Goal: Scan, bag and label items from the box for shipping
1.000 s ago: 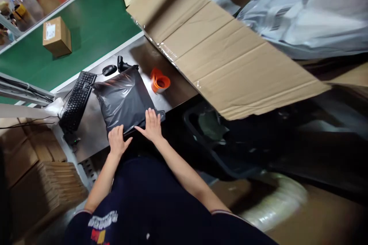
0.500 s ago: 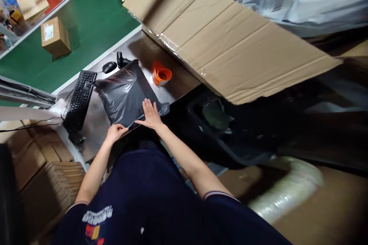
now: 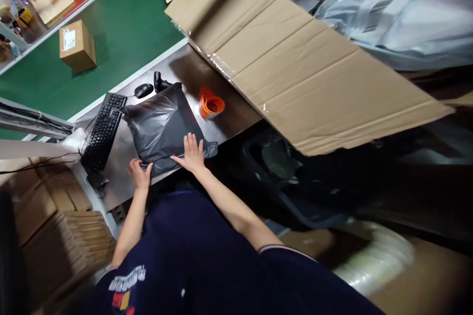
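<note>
A black plastic mailer bag (image 3: pixel 160 125) lies on the steel worktable (image 3: pixel 121 177) in front of me. My right hand (image 3: pixel 191 153) rests flat on the bag's near edge, fingers spread. My left hand (image 3: pixel 139 173) touches the bag's near left corner with its fingers curled at the edge; whether it pinches the plastic is unclear.
A black keyboard (image 3: pixel 101 129), a mouse (image 3: pixel 143 90) and a barcode scanner (image 3: pixel 159 80) sit left of and behind the bag. An orange tape roll (image 3: pixel 210 104) stands to its right. A flattened carton (image 3: pixel 295 59) overhangs the table. A small box (image 3: pixel 77 45) rides the green conveyor (image 3: pixel 121 19).
My left hand slid left along the bag's near edge to its corner. My right hand stayed pressed on the bag. The small box moved slightly along the belt.
</note>
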`<act>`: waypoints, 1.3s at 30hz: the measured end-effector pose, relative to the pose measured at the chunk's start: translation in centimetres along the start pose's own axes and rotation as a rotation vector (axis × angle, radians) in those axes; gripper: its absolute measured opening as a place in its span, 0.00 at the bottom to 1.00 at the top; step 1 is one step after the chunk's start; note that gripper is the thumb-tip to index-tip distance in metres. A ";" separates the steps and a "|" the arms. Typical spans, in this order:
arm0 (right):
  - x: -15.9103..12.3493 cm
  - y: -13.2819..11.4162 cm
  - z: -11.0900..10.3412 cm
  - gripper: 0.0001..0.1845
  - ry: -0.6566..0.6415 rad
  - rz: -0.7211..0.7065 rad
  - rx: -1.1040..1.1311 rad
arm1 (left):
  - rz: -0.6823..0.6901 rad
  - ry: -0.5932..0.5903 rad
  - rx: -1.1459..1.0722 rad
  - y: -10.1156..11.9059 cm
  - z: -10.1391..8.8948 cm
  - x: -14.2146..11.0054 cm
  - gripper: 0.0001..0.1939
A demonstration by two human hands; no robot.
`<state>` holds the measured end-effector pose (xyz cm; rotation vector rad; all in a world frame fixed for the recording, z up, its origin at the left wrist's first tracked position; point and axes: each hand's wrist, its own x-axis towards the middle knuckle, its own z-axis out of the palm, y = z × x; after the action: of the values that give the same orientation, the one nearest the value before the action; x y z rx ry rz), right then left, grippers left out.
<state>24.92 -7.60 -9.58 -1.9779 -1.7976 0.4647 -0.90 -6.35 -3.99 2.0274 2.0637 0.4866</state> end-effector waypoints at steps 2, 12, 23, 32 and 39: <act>-0.2 -1.8 0.3 0.52 -0.111 -0.103 -0.013 | -0.049 0.100 -0.053 -0.4 0.8 -0.8 0.32; 1.6 4.9 -3.4 0.39 -0.385 -0.035 -0.111 | -0.161 -0.254 0.117 -1.9 1.6 2.6 0.48; -0.9 5.7 -1.3 0.43 -0.060 0.264 -0.064 | 0.109 -0.377 0.155 5.4 4.0 -2.1 0.35; -1.3 8.2 -2.8 0.44 -0.167 0.169 -0.075 | -0.076 -0.402 0.403 0.4 1.2 -4.0 0.37; 0.2 2.8 -2.7 0.35 -0.359 -0.362 -0.117 | 0.311 -0.538 0.305 6.4 3.1 -3.5 0.36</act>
<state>28.75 -7.87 -8.71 -1.6601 -2.3947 0.6368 6.30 -9.53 -4.73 2.3278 1.5788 -0.3286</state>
